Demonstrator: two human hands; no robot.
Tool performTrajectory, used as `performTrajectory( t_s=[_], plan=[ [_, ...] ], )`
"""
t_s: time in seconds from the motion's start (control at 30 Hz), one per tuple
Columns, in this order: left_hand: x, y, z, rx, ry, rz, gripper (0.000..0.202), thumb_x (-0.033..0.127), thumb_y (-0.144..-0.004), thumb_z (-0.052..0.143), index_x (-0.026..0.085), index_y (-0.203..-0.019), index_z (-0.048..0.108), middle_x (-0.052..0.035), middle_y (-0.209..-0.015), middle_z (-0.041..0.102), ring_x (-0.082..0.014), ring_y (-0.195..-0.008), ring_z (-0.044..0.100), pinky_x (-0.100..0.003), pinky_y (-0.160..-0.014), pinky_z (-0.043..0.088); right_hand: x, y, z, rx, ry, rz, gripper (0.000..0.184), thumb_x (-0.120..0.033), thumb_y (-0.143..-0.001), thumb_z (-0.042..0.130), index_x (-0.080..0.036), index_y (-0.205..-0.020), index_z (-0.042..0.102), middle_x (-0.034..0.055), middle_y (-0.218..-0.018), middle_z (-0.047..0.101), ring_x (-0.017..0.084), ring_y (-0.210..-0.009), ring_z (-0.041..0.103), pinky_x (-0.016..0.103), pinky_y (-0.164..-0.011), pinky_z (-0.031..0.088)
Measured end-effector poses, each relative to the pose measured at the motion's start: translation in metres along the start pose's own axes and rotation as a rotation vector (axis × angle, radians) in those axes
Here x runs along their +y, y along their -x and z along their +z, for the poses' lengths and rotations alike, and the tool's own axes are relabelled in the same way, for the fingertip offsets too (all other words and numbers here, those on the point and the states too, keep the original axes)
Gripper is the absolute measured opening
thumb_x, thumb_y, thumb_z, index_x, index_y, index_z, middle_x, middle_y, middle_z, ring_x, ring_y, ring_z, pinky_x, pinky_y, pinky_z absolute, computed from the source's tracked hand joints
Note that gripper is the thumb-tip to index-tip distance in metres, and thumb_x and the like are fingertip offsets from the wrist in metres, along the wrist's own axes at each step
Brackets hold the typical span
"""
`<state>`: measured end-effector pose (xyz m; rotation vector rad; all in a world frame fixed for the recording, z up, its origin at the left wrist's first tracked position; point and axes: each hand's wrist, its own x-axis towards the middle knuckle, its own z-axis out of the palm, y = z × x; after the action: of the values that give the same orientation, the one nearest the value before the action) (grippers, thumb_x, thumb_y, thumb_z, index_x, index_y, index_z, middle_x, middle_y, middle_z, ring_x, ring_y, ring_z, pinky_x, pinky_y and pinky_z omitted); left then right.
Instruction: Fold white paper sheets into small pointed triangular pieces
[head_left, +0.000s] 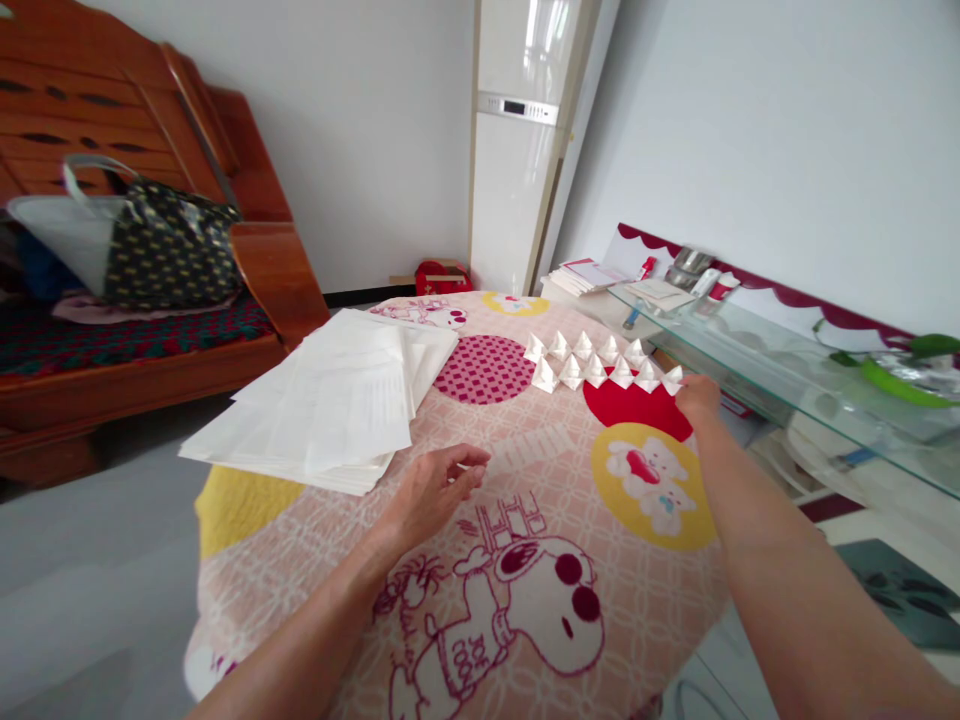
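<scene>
Two rows of small folded white paper boats stand on the round table's patterned cloth, toward the far right. At the right end of the front row, my right hand has its fingertips closed on the last paper boat, which still sits in line with the others. My left hand hovers over or rests lightly on the cloth near the middle, fingers loosely bent and apart, nothing visible in them. Left of it lies a spread stack of white paper sheets, the upper ones askew.
A glass-topped stand with papers, cups and a green bowl runs along the right wall. On the left, a wooden bench carries a dark patterned bag. A tall white cabinet-like appliance stands behind the table.
</scene>
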<state>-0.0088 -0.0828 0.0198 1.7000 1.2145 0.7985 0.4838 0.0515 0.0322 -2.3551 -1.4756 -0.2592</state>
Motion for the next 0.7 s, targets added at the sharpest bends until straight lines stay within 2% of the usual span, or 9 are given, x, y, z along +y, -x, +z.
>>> performTrajectory(
  t_s=[0.1, 0.2, 0.37, 0.53, 0.7],
  plan=[
    [0.001, 0.0, 0.0, 0.0, -0.025, 0.004, 0.033, 0.041, -0.088, 0.058, 0.02, -0.106, 0.075, -0.0067, -0.096, 0.079, -0.0204, -0.076, 0.076, -0.028, -0.067, 0.059, -0.004, 0.001, -0.003, -0.11, 0.069, 0.058, 0.029, -0.003, -0.083, 0.054, -0.006, -0.092, 0.081, 0.0246, -0.094, 0.076, 0.029, -0.092, 0.072, 0.036, -0.077, 0.048],
    [0.001, 0.001, 0.001, -0.005, -0.036, 0.012, 0.032, 0.041, -0.088, 0.058, 0.02, -0.106, 0.075, -0.0067, -0.096, 0.079, -0.0205, -0.077, 0.076, -0.029, -0.068, 0.059, -0.006, 0.003, -0.005, -0.12, 0.073, 0.042, 0.03, -0.002, -0.081, 0.055, -0.006, -0.096, 0.08, 0.0244, -0.098, 0.077, 0.029, -0.095, 0.072, 0.035, -0.079, 0.049],
    [0.002, 0.001, 0.001, -0.006, -0.034, 0.006, 0.032, 0.039, -0.088, 0.058, 0.02, -0.106, 0.075, -0.0062, -0.093, 0.079, -0.0202, -0.075, 0.075, -0.029, -0.068, 0.058, -0.005, 0.005, -0.006, -0.082, 0.062, 0.021, 0.032, -0.001, -0.076, 0.056, -0.007, -0.094, 0.081, 0.0237, -0.098, 0.077, 0.031, -0.096, 0.071, 0.037, -0.082, 0.049],
    [0.002, 0.0, 0.001, -0.014, -0.048, 0.008, 0.032, 0.04, -0.088, 0.057, 0.02, -0.105, 0.075, -0.0052, -0.088, 0.079, -0.0203, -0.073, 0.075, -0.029, -0.067, 0.058, -0.001, 0.007, -0.008, -0.038, 0.021, -0.001, 0.035, 0.0, -0.074, 0.054, -0.013, -0.093, 0.08, 0.0168, -0.09, 0.077, 0.028, -0.091, 0.071, 0.038, -0.084, 0.051],
    [-0.001, -0.002, 0.001, 0.014, -0.086, 0.015, 0.028, 0.037, -0.088, 0.057, 0.022, -0.103, 0.075, -0.0033, -0.084, 0.079, -0.0197, -0.07, 0.074, -0.028, -0.066, 0.056, -0.004, 0.02, -0.015, 0.088, -0.033, -0.005, 0.039, -0.005, -0.079, 0.052, -0.008, -0.109, 0.077, 0.0189, -0.093, 0.077, 0.028, -0.087, 0.072, 0.039, -0.083, 0.053]
  ],
)
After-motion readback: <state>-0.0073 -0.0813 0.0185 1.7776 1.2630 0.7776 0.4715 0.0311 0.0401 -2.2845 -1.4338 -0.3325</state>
